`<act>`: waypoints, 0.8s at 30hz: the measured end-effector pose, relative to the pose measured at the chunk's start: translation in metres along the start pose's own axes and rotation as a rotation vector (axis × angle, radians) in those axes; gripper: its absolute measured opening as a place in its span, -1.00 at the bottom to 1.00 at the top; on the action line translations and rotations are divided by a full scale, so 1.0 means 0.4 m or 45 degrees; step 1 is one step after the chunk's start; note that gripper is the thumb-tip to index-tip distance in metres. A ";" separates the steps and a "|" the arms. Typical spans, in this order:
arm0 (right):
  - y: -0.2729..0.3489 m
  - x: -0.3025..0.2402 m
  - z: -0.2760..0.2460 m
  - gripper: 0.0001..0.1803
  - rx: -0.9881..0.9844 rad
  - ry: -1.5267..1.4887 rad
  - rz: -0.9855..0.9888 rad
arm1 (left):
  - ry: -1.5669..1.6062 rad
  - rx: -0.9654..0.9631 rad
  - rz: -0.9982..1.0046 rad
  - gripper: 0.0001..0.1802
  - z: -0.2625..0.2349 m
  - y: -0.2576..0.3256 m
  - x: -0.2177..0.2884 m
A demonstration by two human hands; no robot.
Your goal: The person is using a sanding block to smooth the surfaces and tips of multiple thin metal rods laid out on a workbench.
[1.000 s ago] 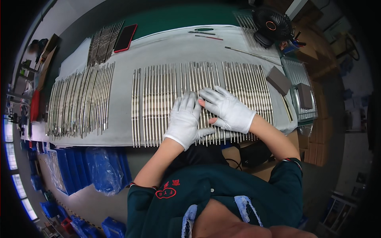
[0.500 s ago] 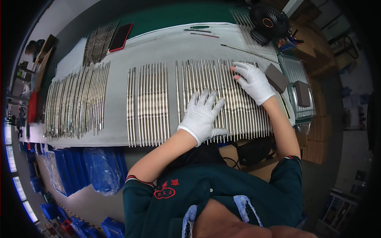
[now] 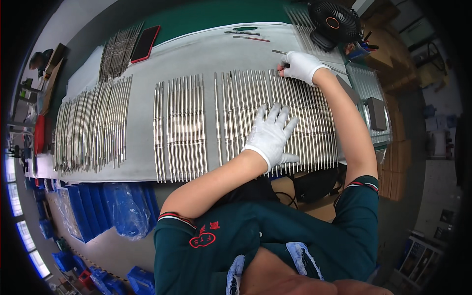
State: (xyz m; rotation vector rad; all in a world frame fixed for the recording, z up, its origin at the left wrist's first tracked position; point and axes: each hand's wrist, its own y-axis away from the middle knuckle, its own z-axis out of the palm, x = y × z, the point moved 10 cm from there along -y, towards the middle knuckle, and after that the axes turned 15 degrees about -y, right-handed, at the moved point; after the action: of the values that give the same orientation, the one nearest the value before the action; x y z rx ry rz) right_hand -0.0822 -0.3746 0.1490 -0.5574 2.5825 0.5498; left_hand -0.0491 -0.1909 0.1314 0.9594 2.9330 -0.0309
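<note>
Since half a second ago, the white-gloved right hand (image 3: 299, 65) has reached farther up the grey mat (image 3: 196, 56), and the white-gloved left hand (image 3: 270, 133) has slid slightly right. Slim, shiny, ridged metal rods (image 3: 255, 93) lie in parallel rows on the mat's soft cloth. Right arm stretched out, its fingers are pinched together on a thin metal rod (image 3: 278, 51) at the rows' far edge. Left hand lies flat, fingers spread apart, pressing the rods near the table's front.

Red-edged phone (image 3: 145, 43), dark screen, far left; blue plastic bags (image 3: 105, 209) below table edge.
</note>
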 end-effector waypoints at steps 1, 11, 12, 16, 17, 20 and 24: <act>-0.004 -0.001 0.003 -0.70 -0.022 0.021 -0.008 | -0.002 -0.008 -0.001 0.07 0.001 -0.001 0.001; -0.008 0.004 0.007 -0.70 -0.049 0.002 -0.032 | 0.001 -0.031 -0.005 0.09 0.007 -0.002 0.001; -0.007 0.004 0.007 -0.70 -0.048 0.002 -0.031 | 0.000 -0.031 -0.004 0.09 0.008 -0.001 0.002; -0.013 0.011 0.012 -0.71 -0.047 0.009 -0.047 | -0.012 -0.037 -0.003 0.09 0.010 -0.002 0.004; -0.016 0.012 0.014 -0.71 -0.050 0.012 -0.054 | -0.008 -0.039 -0.002 0.08 0.011 -0.003 0.003; -0.021 0.017 0.014 -0.71 -0.033 0.019 -0.039 | -0.022 -0.036 -0.005 0.08 0.010 -0.003 0.002; -0.016 0.014 0.008 -0.71 -0.035 0.028 -0.058 | -0.019 -0.036 0.001 0.08 0.005 -0.003 0.002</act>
State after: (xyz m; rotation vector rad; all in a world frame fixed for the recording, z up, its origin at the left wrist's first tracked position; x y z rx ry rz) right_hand -0.0829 -0.3804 0.1419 -0.6327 2.5795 0.5684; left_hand -0.0506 -0.1915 0.1295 0.9526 2.9111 0.0028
